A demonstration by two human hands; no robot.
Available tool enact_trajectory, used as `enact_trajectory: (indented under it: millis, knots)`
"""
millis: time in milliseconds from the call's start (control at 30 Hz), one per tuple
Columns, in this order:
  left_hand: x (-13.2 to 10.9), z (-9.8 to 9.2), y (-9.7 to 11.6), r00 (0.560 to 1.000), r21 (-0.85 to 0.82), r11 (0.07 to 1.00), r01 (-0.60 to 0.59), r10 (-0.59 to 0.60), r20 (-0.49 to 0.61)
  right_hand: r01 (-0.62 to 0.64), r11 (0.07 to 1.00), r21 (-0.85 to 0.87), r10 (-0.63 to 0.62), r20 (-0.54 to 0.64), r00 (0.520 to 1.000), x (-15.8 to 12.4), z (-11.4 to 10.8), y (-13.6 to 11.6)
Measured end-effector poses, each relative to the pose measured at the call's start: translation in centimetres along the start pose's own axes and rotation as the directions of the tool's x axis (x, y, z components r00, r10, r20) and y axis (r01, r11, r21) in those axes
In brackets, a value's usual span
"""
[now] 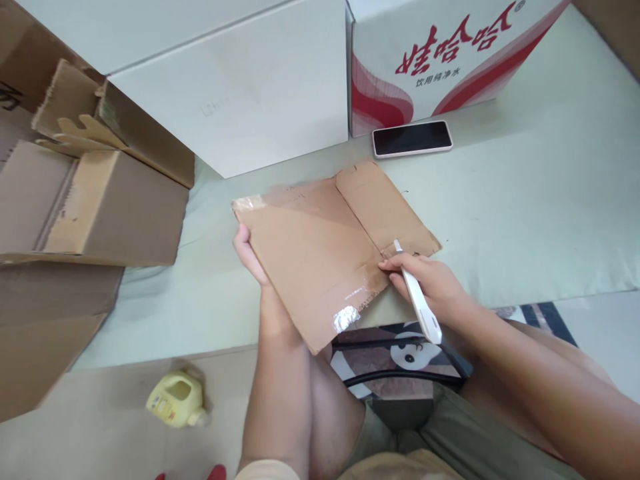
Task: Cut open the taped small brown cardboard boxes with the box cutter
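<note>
A brown piece of cardboard with a creased flap is tilted over the near edge of the table. My left hand grips its left edge, with most of the fingers hidden underneath. Bits of clear tape shine on its upper left corner and near its lower corner. In my right hand lies a white utility knife, its short blade pointing away from me over the flap. The thumb and fingers of that hand also meet the right edge of the cardboard by the crease.
Opened brown cardboard boxes stand at the left. A large white box and a red-and-white box line the back. A phone lies before them on the cloth-covered table. A yellow jug is on the floor.
</note>
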State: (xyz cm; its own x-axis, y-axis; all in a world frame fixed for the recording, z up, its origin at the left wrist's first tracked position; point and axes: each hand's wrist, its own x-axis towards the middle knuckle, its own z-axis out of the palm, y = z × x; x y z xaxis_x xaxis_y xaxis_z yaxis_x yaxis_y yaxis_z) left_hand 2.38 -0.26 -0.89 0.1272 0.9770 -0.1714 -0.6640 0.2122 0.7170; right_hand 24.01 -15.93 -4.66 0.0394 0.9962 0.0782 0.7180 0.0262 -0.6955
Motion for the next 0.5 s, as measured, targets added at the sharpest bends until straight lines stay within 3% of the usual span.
enact_trajectory:
  millis: [500]
  knots:
    - [0.13,0.03,-0.05,1.0,0.04,0.999,-0.017,0.016,0.024,-0.015,1.0,-0.008,0.015,0.003,1.0,-0.04,-0.05,0.05]
